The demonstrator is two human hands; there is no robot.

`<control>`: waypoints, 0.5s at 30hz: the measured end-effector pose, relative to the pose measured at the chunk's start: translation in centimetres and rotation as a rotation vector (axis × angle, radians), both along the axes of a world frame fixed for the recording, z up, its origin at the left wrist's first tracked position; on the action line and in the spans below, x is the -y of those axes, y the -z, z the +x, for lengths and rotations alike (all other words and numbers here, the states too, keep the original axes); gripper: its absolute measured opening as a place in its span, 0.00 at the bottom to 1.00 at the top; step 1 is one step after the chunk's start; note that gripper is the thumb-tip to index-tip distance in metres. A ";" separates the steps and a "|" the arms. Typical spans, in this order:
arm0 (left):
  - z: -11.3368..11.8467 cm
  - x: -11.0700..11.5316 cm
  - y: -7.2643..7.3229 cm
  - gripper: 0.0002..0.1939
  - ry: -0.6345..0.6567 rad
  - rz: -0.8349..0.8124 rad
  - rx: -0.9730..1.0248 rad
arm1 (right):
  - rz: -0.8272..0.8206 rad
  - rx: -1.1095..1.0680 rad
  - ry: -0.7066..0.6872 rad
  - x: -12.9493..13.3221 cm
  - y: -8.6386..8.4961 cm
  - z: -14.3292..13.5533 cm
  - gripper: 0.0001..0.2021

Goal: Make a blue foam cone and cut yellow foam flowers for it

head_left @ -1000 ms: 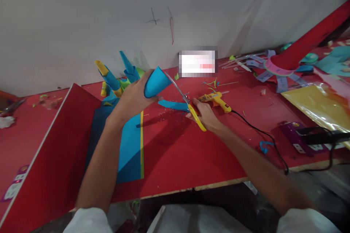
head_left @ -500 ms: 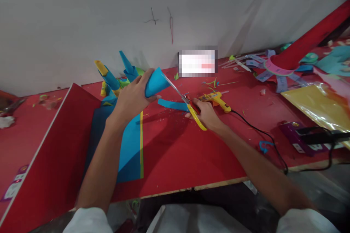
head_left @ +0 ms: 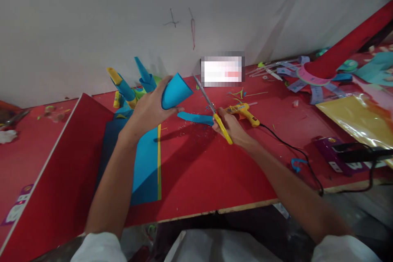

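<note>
In the head view my left hand (head_left: 151,105) is wrapped round a rolled blue paper cone (head_left: 176,92), its wide end turned to the right. My right hand (head_left: 230,126) grips a pair of yellow-handled scissors (head_left: 224,129). Their blades point up and to the left, a small gap away from the cone's rim. Below the blades a cut blue paper strip (head_left: 195,118) lies on the red table (head_left: 208,172). Blue sheets (head_left: 146,163) with yellow and green edges lie under my left forearm.
A yellow glue gun (head_left: 245,111) with a black cord lies right of my right hand. Blue and yellow paper rolls (head_left: 123,88) stand behind my left hand. A red board (head_left: 67,155) rises at the left. A purple box (head_left: 333,155) and gold sheets (head_left: 353,118) lie at the right.
The scissors have come away from the cone's edge and swung more upright, now apart from it. The cone has turned slightly in my left hand.
</note>
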State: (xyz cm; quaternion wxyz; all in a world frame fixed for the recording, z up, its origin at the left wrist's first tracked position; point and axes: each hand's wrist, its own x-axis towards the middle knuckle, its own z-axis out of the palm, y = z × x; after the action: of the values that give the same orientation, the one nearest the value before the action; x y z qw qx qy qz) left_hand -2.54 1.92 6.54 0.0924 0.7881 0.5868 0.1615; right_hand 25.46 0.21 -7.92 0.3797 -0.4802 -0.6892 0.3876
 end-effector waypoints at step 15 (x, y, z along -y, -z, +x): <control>-1.7 0.7 -1.6 0.54 0.155 -0.227 0.175 | 0.083 0.170 -0.041 0.6 -1.4 0.1 0.22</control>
State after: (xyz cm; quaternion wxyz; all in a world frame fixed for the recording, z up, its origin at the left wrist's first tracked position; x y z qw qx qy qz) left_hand -4.28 1.18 8.16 0.2440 0.7983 0.5285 0.1546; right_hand 25.56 -0.42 -6.47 0.3314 -0.4808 -0.7443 0.3242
